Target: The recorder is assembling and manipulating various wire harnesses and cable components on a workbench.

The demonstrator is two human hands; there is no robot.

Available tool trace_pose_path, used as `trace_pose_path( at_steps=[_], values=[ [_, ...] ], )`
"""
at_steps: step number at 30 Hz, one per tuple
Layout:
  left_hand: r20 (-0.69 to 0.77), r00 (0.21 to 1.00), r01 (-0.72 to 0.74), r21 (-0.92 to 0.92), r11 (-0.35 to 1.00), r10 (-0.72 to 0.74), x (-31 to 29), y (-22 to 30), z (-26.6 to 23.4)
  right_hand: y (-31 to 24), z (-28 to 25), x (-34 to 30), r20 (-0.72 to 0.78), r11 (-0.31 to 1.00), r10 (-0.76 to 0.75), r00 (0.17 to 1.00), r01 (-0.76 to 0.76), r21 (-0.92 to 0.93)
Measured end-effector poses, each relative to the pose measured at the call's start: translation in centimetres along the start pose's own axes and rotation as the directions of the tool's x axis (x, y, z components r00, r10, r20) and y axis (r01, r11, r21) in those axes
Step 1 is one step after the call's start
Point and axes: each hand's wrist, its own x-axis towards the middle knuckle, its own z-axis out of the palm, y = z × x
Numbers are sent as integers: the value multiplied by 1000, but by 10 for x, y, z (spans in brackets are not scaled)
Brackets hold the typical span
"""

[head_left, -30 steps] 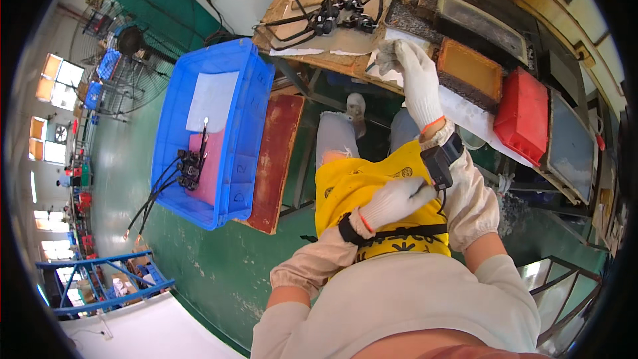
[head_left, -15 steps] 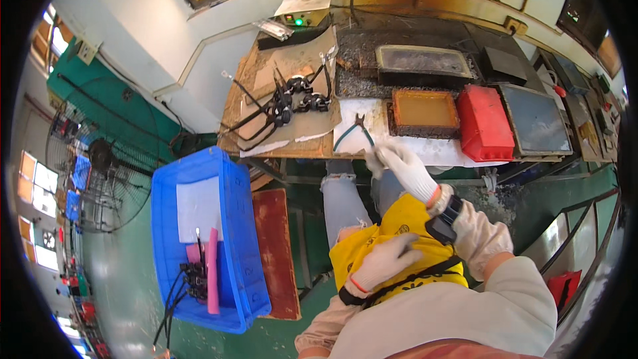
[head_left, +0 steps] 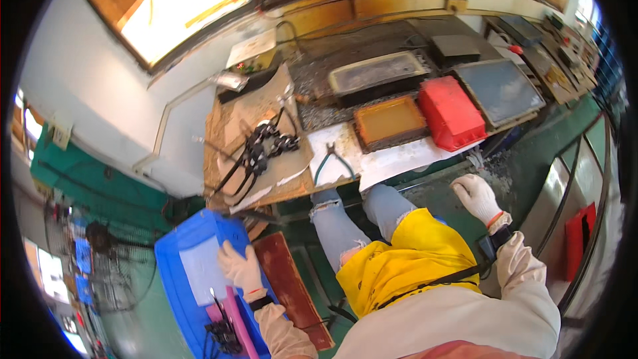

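My left hand (head_left: 240, 269), in a white glove, reaches over the blue plastic bin (head_left: 174, 267) with fingers spread and nothing in it. A white sheet (head_left: 203, 266) in the bin lies beside that hand. Further down the bin are a pink foam strip (head_left: 240, 322) and a bundle of black cabled parts (head_left: 222, 338). My right hand (head_left: 475, 197), also gloved, is out to the right of my knees, below the bench edge. Its fingers are curled in, with no object showing. Pliers with teal handles (head_left: 332, 161) lie open on white paper at the bench front.
Black cabled parts (head_left: 262, 149) lie on cardboard at the bench's left. An amber-filled tray (head_left: 390, 121), a red container (head_left: 452, 114) and a grey-topped tray (head_left: 502, 93) stand along the bench. A reddish-brown board (head_left: 289, 289) is beside the bin. Metal panels (head_left: 555, 203) stand at right.
My left hand has swung from my lap out to the left over the bin. The right hand has drawn back from near the pliers to the right. The view has shifted and tilted.
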Motion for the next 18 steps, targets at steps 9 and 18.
trace_pose_path(
  at_steps=[9,18],
  values=[
    [223,975,-67,307,949,-4,-21,-34,19,187,-166,-186,-423,309,770,478,-859,-407],
    [53,998,-45,440,897,24,-18,-39,41,164,-225,-383,-608,-363,740,-287,-932,-2]
  ],
)
